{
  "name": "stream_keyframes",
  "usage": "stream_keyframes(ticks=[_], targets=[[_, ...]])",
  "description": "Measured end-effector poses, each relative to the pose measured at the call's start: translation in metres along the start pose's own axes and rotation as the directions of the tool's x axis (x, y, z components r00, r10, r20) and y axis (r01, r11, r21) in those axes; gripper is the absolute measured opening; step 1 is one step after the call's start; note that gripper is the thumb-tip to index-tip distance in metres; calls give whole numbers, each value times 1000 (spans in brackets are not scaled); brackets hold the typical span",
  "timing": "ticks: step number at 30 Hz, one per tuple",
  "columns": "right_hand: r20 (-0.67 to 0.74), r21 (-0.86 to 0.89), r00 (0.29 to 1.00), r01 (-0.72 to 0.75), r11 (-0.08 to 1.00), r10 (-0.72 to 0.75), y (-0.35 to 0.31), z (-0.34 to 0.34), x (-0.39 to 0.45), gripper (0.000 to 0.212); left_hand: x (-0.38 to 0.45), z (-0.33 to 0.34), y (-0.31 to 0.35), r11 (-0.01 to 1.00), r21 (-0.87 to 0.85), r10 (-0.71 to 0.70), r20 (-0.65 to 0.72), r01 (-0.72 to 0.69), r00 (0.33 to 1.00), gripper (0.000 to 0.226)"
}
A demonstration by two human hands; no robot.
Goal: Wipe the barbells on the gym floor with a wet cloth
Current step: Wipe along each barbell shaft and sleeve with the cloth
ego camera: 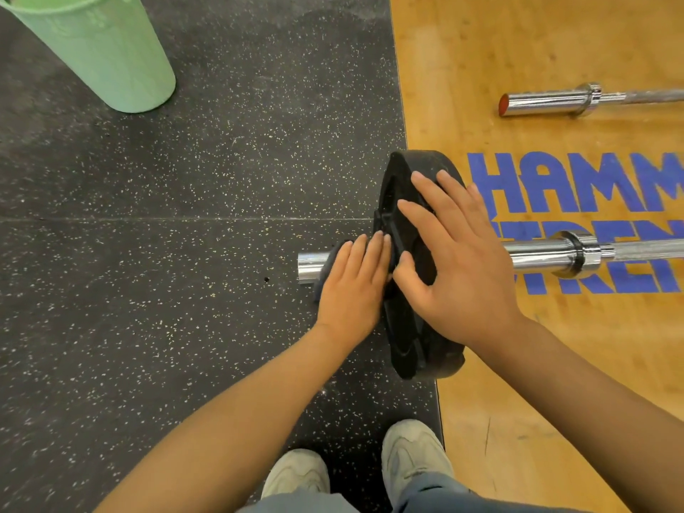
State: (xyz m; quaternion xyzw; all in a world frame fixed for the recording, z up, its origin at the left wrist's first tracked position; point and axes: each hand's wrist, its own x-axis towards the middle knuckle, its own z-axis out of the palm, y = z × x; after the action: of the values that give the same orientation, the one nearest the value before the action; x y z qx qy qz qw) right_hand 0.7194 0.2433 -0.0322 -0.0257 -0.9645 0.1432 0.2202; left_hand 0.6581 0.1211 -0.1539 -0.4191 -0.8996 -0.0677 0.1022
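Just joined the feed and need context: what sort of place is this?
Most likely a gym's weightlifting area. A barbell with a black weight plate lies where speckled rubber flooring meets a wooden lifting platform with blue lettering, and a second barbell lies beyond.

Chrome barbell point(577, 253) horizontal on floor, black plate point(411, 327) on sleeve; dark cloth point(325, 268) draped over sleeve end; second barbell point(555, 100) beyond.

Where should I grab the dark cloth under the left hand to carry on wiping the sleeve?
Take the cloth where it drapes over the chrome sleeve of the near barbell, coming from above, fingers curling round the sleeve. Only its edges show past the left hand, whose straight fingers press it flat. The right hand rests on the black plate, so approach from the sleeve's free end.
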Motion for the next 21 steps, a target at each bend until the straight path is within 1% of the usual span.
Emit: stream_keyframes(ticks=[2, 4, 6, 8, 10, 12, 17, 19, 21], targets=[[4, 5, 1000, 2, 1000, -2, 1, 0, 0, 47, -1, -3, -7, 999, -14, 43, 11, -43, 999, 57], [4, 14, 1000, 13, 1000, -13, 2, 0, -1, 48, -8, -5, -19, 995, -12, 96, -21, -96, 995, 56], [-8, 20, 1000, 24, 1000, -24, 3, -1, -3, 49, -18, -6, -38, 982, -6, 186, -58, -186, 981, 60], [-18, 24, 999, 28, 999, -27, 2, 0, -5, 49, -26, -10, -61, 964, 6, 265, -43, -265, 963, 67], [-30, 29, 999, 21, 999, -20, 1, 2, -5, 49, -28, -13, -75, 950, 12, 312, -26, -312, 950, 67], [-39, 31, 999, 9, 999, -8, 0, 4, -4, 49, -25, -12, -74, 951, 29, 307, -15, -307, 951, 66], [-33, 6, 999, 2, 1000, -1, 0, 2, -1, 49, -15, 0, -42, 951, 102, 293, -2, -291, 956, 79], [-24, 1, 1000, 11, 1000, -11, 0, 2, -1, 49, -14, 1, -38, 952, 120, 284, -14, -281, 959, 79], [-23, 6, 1000, 18, 1000, -18, 1, 1, -1, 49, -13, -1, -42, 942, 109, 321, -8, -318, 947, 77]])
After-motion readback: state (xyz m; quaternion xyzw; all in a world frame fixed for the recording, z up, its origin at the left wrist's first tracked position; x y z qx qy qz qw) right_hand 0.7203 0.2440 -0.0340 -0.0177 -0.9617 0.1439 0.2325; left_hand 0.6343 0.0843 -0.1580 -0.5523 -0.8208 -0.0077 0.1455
